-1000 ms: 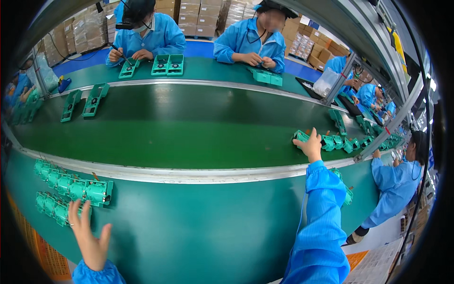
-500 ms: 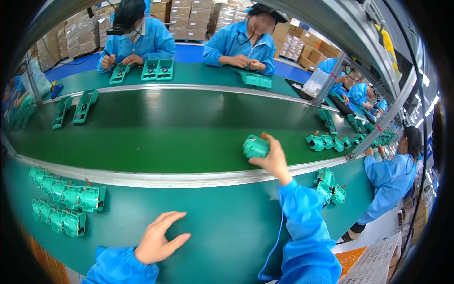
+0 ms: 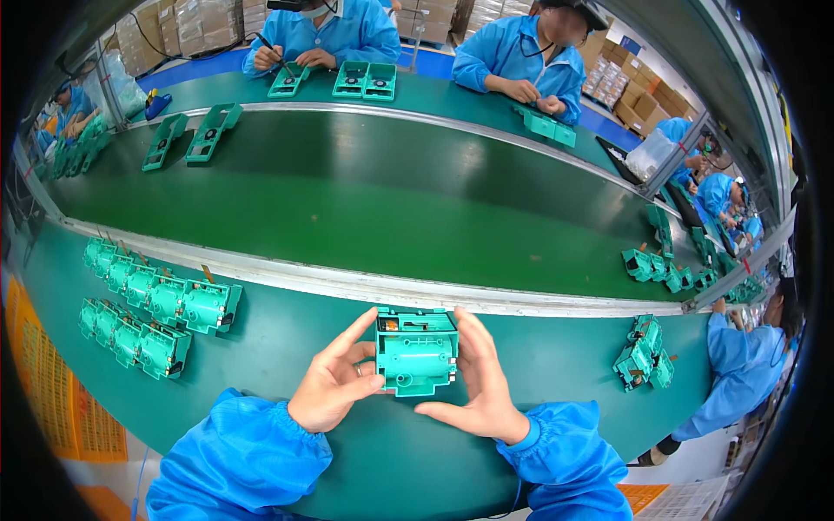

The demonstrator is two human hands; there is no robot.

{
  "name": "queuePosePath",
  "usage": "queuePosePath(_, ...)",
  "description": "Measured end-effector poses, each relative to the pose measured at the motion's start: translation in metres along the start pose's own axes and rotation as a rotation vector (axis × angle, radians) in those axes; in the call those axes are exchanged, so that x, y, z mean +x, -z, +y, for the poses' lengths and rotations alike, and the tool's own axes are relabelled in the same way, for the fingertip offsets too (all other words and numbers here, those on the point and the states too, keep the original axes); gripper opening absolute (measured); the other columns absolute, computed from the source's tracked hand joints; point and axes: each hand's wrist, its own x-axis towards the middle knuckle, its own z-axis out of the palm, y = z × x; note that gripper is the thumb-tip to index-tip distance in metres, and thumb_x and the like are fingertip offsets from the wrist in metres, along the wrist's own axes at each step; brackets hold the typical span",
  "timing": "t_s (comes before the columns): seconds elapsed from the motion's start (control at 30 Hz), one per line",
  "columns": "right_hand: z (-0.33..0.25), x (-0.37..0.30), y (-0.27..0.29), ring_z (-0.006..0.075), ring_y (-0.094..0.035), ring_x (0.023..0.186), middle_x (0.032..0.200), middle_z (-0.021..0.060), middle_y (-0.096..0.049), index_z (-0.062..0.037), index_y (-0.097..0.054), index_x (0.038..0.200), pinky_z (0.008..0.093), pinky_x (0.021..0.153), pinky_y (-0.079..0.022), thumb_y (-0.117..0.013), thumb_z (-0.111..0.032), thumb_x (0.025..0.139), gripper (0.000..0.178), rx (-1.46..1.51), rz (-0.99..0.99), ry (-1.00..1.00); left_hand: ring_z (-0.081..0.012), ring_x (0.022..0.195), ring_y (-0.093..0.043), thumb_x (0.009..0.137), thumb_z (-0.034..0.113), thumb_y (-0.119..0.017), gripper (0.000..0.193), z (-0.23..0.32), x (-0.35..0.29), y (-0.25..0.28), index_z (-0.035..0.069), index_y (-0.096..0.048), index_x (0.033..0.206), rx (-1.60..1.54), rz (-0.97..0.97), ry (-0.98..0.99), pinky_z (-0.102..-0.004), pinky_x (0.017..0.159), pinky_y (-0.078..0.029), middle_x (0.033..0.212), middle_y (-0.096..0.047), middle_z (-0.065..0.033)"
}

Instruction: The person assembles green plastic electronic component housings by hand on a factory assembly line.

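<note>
A green plastic housing is held up over the near bench, its box-like face with a rounded middle and a small coppery part at the top left. My left hand grips its left side, thumb at the lower front corner and fingers stretched along the edge. Beside its right side my right hand is open, fingers extended along that edge and thumb apart below it; whether the fingers touch is unclear. Two rows of similar green housings stand to the left, some with brown strips sticking up. A small cluster of housings sits to the right.
Beyond a metal rail runs a green conveyor belt, with green trays at its far left and more housings at its right. Co-workers in blue sit across and to the right. An orange crate stands lower left; metal posts frame the line.
My right hand has brought the housing from over the belt back to in front of me. My left hand has come up and taken hold of it. The view has shifted.
</note>
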Motion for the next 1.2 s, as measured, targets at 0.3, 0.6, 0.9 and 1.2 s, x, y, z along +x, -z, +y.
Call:
queuePosePath(0.3,0.005,0.001,0.012,0.0206,-0.049,0.103,0.115,0.0178,-0.048,-0.0015,-0.026,0.131,0.0320,0.085,-0.042,-0.055,0.001,0.079,0.059,0.762,0.032,-0.621,-0.0179,0.094,-0.052,0.072,-0.014,-0.052,0.074,-0.003,0.002,0.004,0.010,-0.021,0.135,0.193,-0.036,-0.052,-0.0275,0.072,-0.045,0.112,-0.045,-0.0129)
queuePosePath(0.6,0.015,-0.003,0.020,0.0205,-0.052,0.099,0.110,0.0153,-0.052,-0.0020,-0.036,0.121,0.0294,0.078,-0.045,-0.062,0.000,0.074,0.053,0.930,-0.031,-0.633,-0.0176,0.092,-0.052,0.072,-0.015,-0.050,0.075,-0.001,0.001,0.004,0.011,-0.020,0.136,0.172,-0.056,-0.026,-0.0254,0.070,-0.043,0.112,-0.045,-0.0123)
queuePosePath(0.9,0.020,-0.003,0.018,0.0151,-0.055,0.092,0.101,0.0090,-0.057,-0.0051,-0.043,0.112,0.0275,0.073,-0.046,-0.066,-0.006,0.074,0.044,1.079,-0.077,-0.688,-0.0198,0.102,-0.051,0.074,-0.016,-0.046,0.074,0.000,0.000,0.003,0.011,-0.017,0.136,0.114,-0.077,0.022,-0.0275,0.077,-0.045,0.116,-0.044,-0.0133)
queuePosePath(1.2,0.018,-0.006,0.019,0.0141,-0.057,0.088,0.100,0.0077,-0.058,-0.0042,-0.044,0.114,0.0287,0.073,-0.048,-0.057,-0.007,0.081,0.035,1.098,-0.054,-0.681,-0.0188,0.103,-0.050,0.077,-0.010,-0.046,0.071,-0.004,0.001,0.004,0.011,-0.014,0.137,0.059,-0.087,0.044,-0.0304,0.082,-0.045,0.122,-0.042,-0.0150)
